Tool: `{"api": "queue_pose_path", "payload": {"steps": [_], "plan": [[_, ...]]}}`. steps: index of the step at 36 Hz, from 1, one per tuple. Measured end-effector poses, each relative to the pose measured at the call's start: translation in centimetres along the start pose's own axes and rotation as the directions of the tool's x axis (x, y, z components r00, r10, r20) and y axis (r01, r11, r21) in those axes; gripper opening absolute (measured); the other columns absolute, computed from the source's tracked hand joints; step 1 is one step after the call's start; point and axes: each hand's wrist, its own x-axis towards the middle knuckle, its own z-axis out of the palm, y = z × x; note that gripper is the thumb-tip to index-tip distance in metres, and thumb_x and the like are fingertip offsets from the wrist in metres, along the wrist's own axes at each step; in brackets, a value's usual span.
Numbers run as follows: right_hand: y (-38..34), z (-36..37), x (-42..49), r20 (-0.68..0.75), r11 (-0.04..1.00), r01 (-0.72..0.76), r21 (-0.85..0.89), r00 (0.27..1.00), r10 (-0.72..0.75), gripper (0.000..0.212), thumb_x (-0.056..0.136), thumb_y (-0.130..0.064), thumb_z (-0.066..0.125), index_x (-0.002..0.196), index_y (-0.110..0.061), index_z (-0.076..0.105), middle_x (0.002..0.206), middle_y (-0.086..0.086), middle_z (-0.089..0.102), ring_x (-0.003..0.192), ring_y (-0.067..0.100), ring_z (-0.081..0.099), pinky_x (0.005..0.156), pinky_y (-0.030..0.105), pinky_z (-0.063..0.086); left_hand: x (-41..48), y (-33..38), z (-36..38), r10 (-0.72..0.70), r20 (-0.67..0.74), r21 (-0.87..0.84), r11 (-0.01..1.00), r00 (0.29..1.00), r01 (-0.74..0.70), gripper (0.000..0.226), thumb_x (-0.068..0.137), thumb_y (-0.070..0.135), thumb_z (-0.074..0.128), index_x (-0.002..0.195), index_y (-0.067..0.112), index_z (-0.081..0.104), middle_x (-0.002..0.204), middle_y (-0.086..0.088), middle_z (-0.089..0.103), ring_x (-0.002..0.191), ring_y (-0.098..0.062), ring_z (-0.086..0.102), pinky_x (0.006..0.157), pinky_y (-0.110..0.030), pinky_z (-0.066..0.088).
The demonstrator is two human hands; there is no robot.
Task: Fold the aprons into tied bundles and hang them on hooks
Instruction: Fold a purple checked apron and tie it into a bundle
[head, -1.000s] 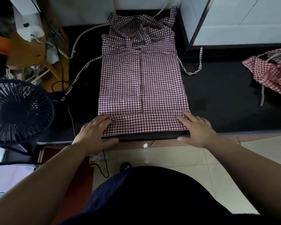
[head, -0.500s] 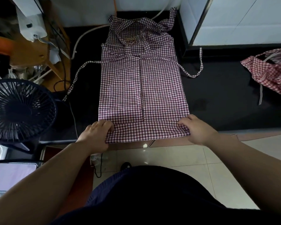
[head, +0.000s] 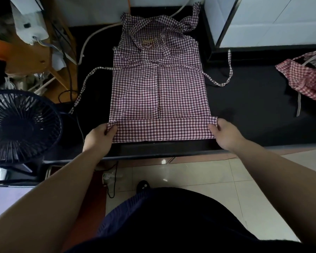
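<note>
Between the left hand (head: 98, 136) and right hand (head: 225, 133), a checked apron (head: 159, 92) lies flat on the black table (head: 254, 110); each hand pinches one corner of its folded near hem.

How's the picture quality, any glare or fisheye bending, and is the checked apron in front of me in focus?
Head view: the purple-and-white checked apron is sharp and evenly lit; the black table swallows detail; small glare spots sit on the glossy beige floor tiles; wide-angle bending bows the table's front edge and stretches the forearms.
</note>
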Motion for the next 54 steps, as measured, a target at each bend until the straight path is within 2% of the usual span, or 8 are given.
{"api": "queue_pose_path", "payload": {"steps": [10, 13, 17, 24, 31, 35, 41, 54], "plan": [[-0.7, 1.6, -0.1, -0.214, 0.917, -0.043, -0.397, 0.976, -0.047, 0.022, 0.098, -0.034, 0.045, 0.099, -0.013, 0.040, 0.090, 0.006, 0.057, 0.082, 0.027, 0.058, 0.073, 0.039, 0.046, 0.9, 0.2, 0.8, -0.034, -0.151, 0.332, 0.940, 0.988, 0.083, 0.046, 0.092, 0.052, 0.051, 0.108, 0.009, 0.051, 0.101, -0.011, 0.060, 0.094, -0.033, 0.057, 0.065, -0.039, 0.044], [-0.1, 1.8, -0.2, -0.211, 0.809, 0.180, -0.560, 0.913, -0.350, 0.017, 0.094, -0.022, 0.050, 0.102, -0.009, 0.055, 0.106, 0.010, 0.057, 0.096, 0.029, 0.053, 0.082, 0.040, 0.041, 0.6, -0.4, 1.0, 0.289, -0.231, 0.360, 0.912, 0.929, -0.194, 0.037, 0.091, 0.032, 0.062, 0.115, 0.004, 0.055, 0.117, -0.020, 0.055, 0.111, -0.041, 0.049, 0.088, -0.051, 0.040], [0.5, 1.4, -0.5, 0.012, 0.756, 0.296, -0.583, 0.934, -0.356, 0.046, 0.094, -0.045, 0.044, 0.131, -0.018, 0.047, 0.149, 0.008, 0.028, 0.133, 0.031, 0.029, 0.110, 0.046, 0.023, 0.7, -1.5, 0.6, 0.651, 0.045, 0.389, 0.687, 0.757, -0.614, 0.048, 0.094, 0.045, 0.042, 0.103, 0.008, 0.070, 0.111, -0.010, 0.067, 0.109, -0.036, 0.059, 0.091, -0.055, 0.045], [-0.1, 0.8, -0.2, 0.200, 0.687, 0.283, -0.669, 0.959, -0.201, 0.078, 0.089, -0.065, 0.039, 0.151, -0.025, 0.012, 0.160, 0.000, -0.001, 0.145, 0.033, 0.004, 0.117, 0.046, 0.004, 0.2, -1.6, -0.1, 0.357, 0.414, 0.516, 0.665, 0.837, -0.539, 0.117, 0.054, 0.089, 0.022, 0.153, 0.028, 0.010, 0.160, 0.009, 0.002, 0.147, -0.014, -0.001, 0.118, -0.039, 0.006], [-0.2, 0.0, -0.4, 0.084, 0.707, 0.317, -0.632, 0.935, -0.345, 0.046, 0.099, -0.048, 0.023, 0.111, -0.022, 0.059, 0.120, -0.004, 0.063, 0.134, 0.025, 0.037, 0.117, 0.040, 0.001, 0.8, 0.3, -0.8, 0.367, 0.330, 0.469, 0.736, 0.870, -0.488, 0.079, 0.073, 0.061, 0.057, 0.144, 0.029, 0.040, 0.149, 0.006, 0.036, 0.136, -0.019, 0.033, 0.112, -0.039, 0.022], [-0.4, -1.1, -0.6, 0.033, 0.832, 0.286, -0.476, 0.951, -0.308, 0.044, 0.095, -0.051, 0.036, 0.073, -0.017, 0.055, 0.067, -0.007, 0.056, 0.085, 0.016, 0.057, 0.112, 0.040, 0.023, 1.5, 1.1, -2.2, 0.258, 0.270, 0.305, 0.891, 0.928, -0.337, 0.040, 0.081, 0.021, 0.064, 0.121, 0.027, 0.063, 0.119, 0.000, 0.063, 0.105, -0.020, 0.058, 0.088, -0.029, 0.044], [-0.5, -1.9, -1.3, 0.065, 0.992, 0.008, 0.125, 0.998, -0.016, 0.021, 0.084, -0.023, 0.066, 0.098, -0.013, 0.054, 0.093, 0.000, 0.060, 0.083, 0.014, 0.056, 0.065, 0.026, 0.042, 2.2, 1.3, -2.5, 0.029, 0.230, -0.120, 0.993, 0.973, -0.001, 0.019, 0.077, 0.016, 0.078, 0.085, 0.029, 0.066, 0.096, -0.004, 0.069, 0.095, -0.023, 0.064, 0.088, -0.039, 0.050], [-0.1, 0.7, -1.1, -0.108, 0.970, -0.100, -0.223, 0.991, 0.077, 0.022, 0.096, -0.031, 0.048, 0.111, -0.018, 0.038, 0.086, -0.001, 0.060, 0.085, 0.025, 0.060, 0.097, 0.045, 0.040, 0.6, 0.4, 0.5, -0.069, -0.042, 0.195, 0.978, 0.997, 0.076, 0.042, 0.091, 0.047, 0.058, 0.104, 0.008, 0.052, 0.103, -0.014, 0.062, 0.085, -0.028, 0.055, 0.065, -0.033, 0.040]]}}
